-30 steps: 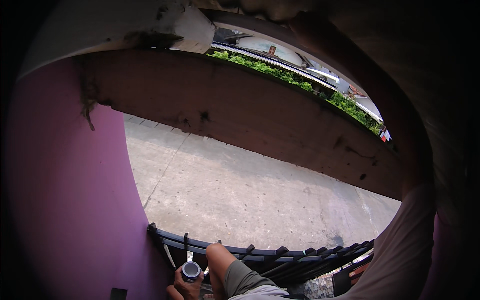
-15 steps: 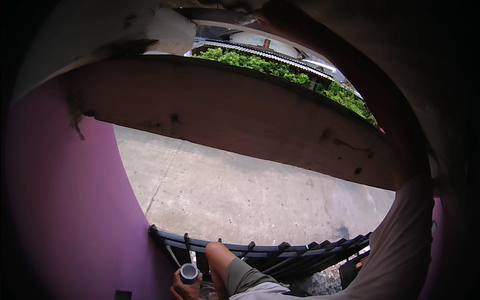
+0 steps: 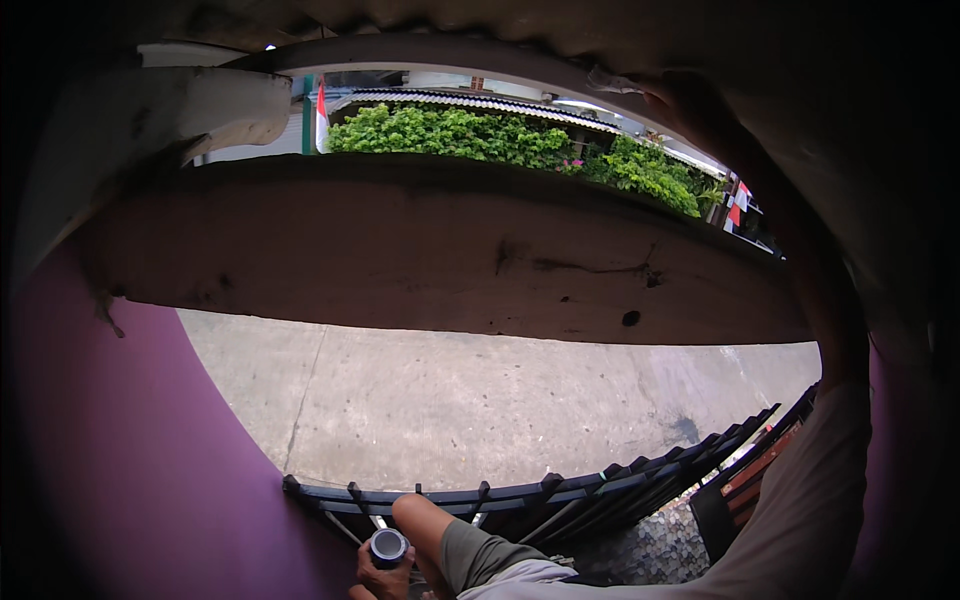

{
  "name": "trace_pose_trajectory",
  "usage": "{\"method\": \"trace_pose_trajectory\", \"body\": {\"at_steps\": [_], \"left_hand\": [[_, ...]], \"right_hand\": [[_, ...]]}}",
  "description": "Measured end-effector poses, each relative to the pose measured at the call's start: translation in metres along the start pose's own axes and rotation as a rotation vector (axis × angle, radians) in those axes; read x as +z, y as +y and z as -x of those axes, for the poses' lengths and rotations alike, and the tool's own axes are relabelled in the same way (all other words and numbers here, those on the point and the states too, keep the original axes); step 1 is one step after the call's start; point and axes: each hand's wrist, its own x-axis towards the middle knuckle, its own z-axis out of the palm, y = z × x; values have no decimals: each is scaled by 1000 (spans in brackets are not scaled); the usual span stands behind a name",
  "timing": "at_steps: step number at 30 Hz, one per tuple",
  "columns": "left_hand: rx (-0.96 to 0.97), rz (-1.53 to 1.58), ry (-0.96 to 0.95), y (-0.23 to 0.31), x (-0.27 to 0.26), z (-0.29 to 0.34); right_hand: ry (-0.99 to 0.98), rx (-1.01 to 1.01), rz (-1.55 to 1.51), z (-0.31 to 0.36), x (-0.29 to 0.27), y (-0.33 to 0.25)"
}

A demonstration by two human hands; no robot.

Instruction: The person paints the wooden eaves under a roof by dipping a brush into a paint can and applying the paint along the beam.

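Note:
Low in the view my left hand point(image 3: 383, 578) is wrapped round a small round cup-like thing point(image 3: 388, 545). It has dark sides, a pale rim and a grey inside; whether it is a cup or a roll I cannot make out. My right arm reaches up along the right side, and my right hand point(image 3: 672, 92) is at the curved strip point(image 3: 440, 52) under the roof. By its fingertips shows a small whitish, crumpled-looking patch point(image 3: 612, 80). Shadow hides how those fingers are bent. Below the strip runs a wide brown beam point(image 3: 420, 250) with dark stains.
A pink-purple wall point(image 3: 130, 430) stands at the left. Black railing point(image 3: 560, 495) curves below, past my bent knee point(image 3: 420, 520). Far under me lies concrete pavement point(image 3: 480, 400). Pale torn material point(image 3: 240, 105) hangs at the upper left. Green bushes point(image 3: 450, 135) and a corrugated roof are beyond.
The view has turned to the right and the beam now lies more level. My right hand has moved rightward along the strip. My left hand keeps its hold on the round thing.

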Motion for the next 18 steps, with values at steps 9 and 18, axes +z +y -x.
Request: {"method": "trace_pose_trajectory", "body": {"at_steps": [9,18], "left_hand": [[47,-26,-6,14,11,10],[74,-52,-11,29,32,13]], "right_hand": [[-51,-12,212,16,-4,-7],[136,-101,-71,10,33,1]]}}
